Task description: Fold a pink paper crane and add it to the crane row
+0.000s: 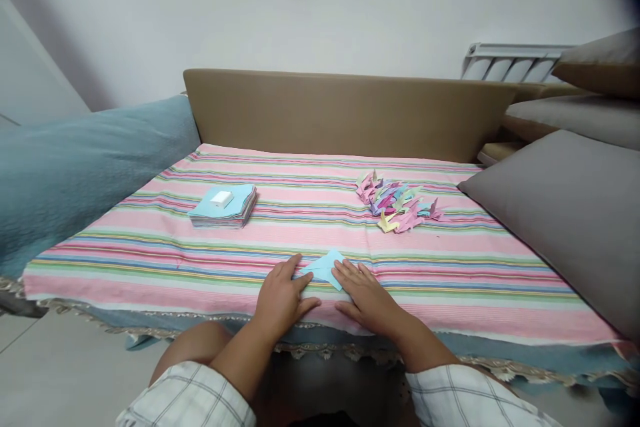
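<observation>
A light blue sheet of folded paper (326, 265) lies flat on the striped cloth, its narrow point toward the left and a crease along its middle. My left hand (283, 295) rests at that narrow end, fingers spread, with a fingertip touching the paper. On the right corner of the paper lie the outstretched fingers of my right hand (366, 295), palm down. Neither hand grips anything. Part of the paper's edges is hidden under the fingers.
A stack of square paper sheets (223, 212) with a small white block (221, 199) on top sits left. Several folded paper cranes (400, 203) are heaped at right. Grey cushions (560, 200) stand on the right, a blue-covered armrest (100, 160) on the left, a brown backrest (330, 113) behind.
</observation>
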A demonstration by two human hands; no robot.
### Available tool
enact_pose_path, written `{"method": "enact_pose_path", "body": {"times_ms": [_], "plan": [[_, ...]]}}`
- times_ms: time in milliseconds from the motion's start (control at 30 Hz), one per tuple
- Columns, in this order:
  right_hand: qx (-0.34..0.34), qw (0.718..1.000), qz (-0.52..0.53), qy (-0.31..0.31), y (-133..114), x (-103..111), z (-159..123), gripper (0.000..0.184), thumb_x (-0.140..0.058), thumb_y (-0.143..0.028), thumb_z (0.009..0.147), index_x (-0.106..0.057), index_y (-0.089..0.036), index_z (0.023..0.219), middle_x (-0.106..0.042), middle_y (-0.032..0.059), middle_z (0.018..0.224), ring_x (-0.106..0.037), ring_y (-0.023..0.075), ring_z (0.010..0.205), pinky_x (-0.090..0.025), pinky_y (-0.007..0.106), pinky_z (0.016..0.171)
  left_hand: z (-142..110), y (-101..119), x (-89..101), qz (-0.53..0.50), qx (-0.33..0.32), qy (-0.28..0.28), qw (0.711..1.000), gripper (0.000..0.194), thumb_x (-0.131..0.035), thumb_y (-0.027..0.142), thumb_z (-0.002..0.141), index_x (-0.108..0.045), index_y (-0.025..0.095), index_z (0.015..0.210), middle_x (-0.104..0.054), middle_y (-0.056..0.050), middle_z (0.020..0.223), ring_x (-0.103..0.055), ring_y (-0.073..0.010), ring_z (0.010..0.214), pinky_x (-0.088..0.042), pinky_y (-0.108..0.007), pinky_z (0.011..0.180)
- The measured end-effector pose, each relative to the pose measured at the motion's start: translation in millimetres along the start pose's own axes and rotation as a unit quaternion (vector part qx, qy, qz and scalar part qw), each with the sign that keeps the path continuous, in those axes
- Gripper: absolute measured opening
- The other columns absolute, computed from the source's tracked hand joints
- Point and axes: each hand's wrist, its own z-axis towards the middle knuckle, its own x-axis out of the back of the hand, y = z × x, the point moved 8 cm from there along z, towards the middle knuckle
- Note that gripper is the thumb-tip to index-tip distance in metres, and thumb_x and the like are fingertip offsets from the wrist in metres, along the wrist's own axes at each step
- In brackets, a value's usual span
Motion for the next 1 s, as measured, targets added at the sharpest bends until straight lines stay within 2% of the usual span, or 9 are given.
{"method": "enact_pose_path", "body": {"times_ms": [133, 267, 367, 500, 600, 733, 800, 900, 1000], "plan": [[-0.004, 1.0, 0.008, -0.006, 0.7, -1.2, 0.5, 0.064, -0.047, -0.041, 0.087, -0.025, -0.02, 0.143, -0.021, 0.008, 0.15, -0.012, 0.0224, 0.139, -0.014, 0.049, 0.112, -1.7, -11.0, 4.2, 0.009, 0.018, 0.026, 0.999, 0.036, -0.07, 0.044, 0.068, -0.071, 0.021, 0.097, -0.054, -0.015, 0.126, -0.054, -0.0324, 0.106, -0.046, -0.047, 0.087], [-0.007, 1.0, 0.012, -0.006, -0.6, 1.7, 0.8, 0.064, -0.049, -0.039, 0.086, -0.026, -0.019, 0.143, -0.023, 0.0083, 0.149, -0.013, 0.0222, 0.139, -0.014, 0.049, 0.112, -0.9, -24.1, 8.5, -0.007, 0.033, 0.063, 0.997, 0.02, -0.061, 0.036, 0.078, -0.07, 0.02, 0.083, -0.064, -0.01, 0.109, -0.059, -0.0258, 0.095, -0.048, -0.041, 0.084], [-0.009, 1.0, 0.014, -0.002, -1.9, 5.7, 1.1, 0.063, -0.05, -0.04, 0.085, -0.03, -0.019, 0.141, -0.025, 0.0085, 0.148, -0.017, 0.0229, 0.138, -0.016, 0.049, 0.112, 3.6, -24.3, 11.1, -0.04, 0.019, 0.087, 0.995, 0.02, -0.059, 0.035, 0.08, -0.065, 0.019, 0.091, -0.066, -0.009, 0.1, -0.059, -0.0229, 0.092, -0.049, -0.038, 0.082], [-0.012, 1.0, 0.014, 0.012, -2.3, 10.2, 2.1, 0.064, -0.055, -0.039, 0.083, -0.033, -0.02, 0.14, -0.028, 0.0081, 0.147, -0.022, 0.0248, 0.137, -0.019, 0.05, 0.11, 11.3, 1.7, 10.9, -0.065, -0.076, 0.103, 0.99, 0.033, -0.059, 0.028, 0.079, -0.056, 0.02, 0.112, -0.061, -0.009, 0.116, -0.052, -0.0234, 0.109, -0.039, -0.044, 0.098], [-0.011, 1.0, 0.011, 0.014, -2.4, 10.9, 2.7, 0.065, -0.055, -0.038, 0.082, -0.034, -0.02, 0.14, -0.028, 0.0073, 0.147, -0.023, 0.0252, 0.136, -0.02, 0.049, 0.11, 14.1, 13.7, 12.8, -0.041, -0.083, 0.141, 0.986, 0.036, -0.055, 0.019, 0.08, -0.054, 0.022, 0.116, -0.055, -0.008, 0.126, -0.045, -0.024, 0.12, -0.029, -0.049, 0.106], [-0.011, 1.0, 0.011, 0.017, -1.7, 11.0, 2.9, 0.066, -0.056, -0.039, 0.081, -0.034, -0.018, 0.14, -0.029, 0.0075, 0.147, -0.023, 0.0258, 0.136, -0.019, 0.049, 0.11, 15.2, 18.6, 15.9, -0.007, -0.084, 0.181, 0.98, 0.038, -0.055, 0.016, 0.081, -0.056, 0.026, 0.117, -0.045, -0.01, 0.136, -0.038, -0.0267, 0.126, -0.028, -0.052, 0.105], [-0.009, 1.0, 0.014, 0.018, -1.3, 10.8, 3.1, 0.066, -0.057, -0.04, 0.081, -0.034, -0.019, 0.139, -0.03, 0.0075, 0.147, -0.024, 0.026, 0.136, -0.02, 0.05, 0.11, 16.6, 18.5, 14.7, 0.005, -0.094, 0.177, 0.98, 0.028, -0.057, 0.019, 0.082, -0.062, 0.03, 0.107, -0.047, -0.007, 0.136, -0.039, -0.027, 0.124, -0.028, -0.054, 0.103], [-0.009, 0.999, 0.02, 0.026, -0.3, 12.5, 4.0, 0.065, -0.058, -0.04, 0.08, -0.037, -0.019, 0.138, -0.031, 0.0076, 0.146, -0.026, 0.0264, 0.135, -0.021, 0.049, 0.109, 19.7, 15.9, 9.9, 0.007, -0.107, 0.153, 0.982, 0.011, -0.06, 0.025, 0.081, -0.068, 0.03, 0.087, -0.055, -0.004, 0.127, -0.044, -0.0275, 0.119, -0.028, -0.056, 0.101], [-0.01, 0.999, 0.031, 0.044, 0.0, 18.0, 5.1, 0.059, -0.057, -0.038, 0.081, -0.042, -0.021, 0.135, -0.037, 0.0076, 0.144, -0.03, 0.026, 0.133, -0.024, 0.048, 0.107, 23.6, 12.1, 2.3, -0.016, -0.106, 0.113, 0.988, 0.008, -0.062, 0.025, 0.081, -0.068, 0.029, 0.083, -0.066, -0.001, 0.111, -0.053, -0.0253, 0.109, -0.027, -0.057, 0.101]]}}
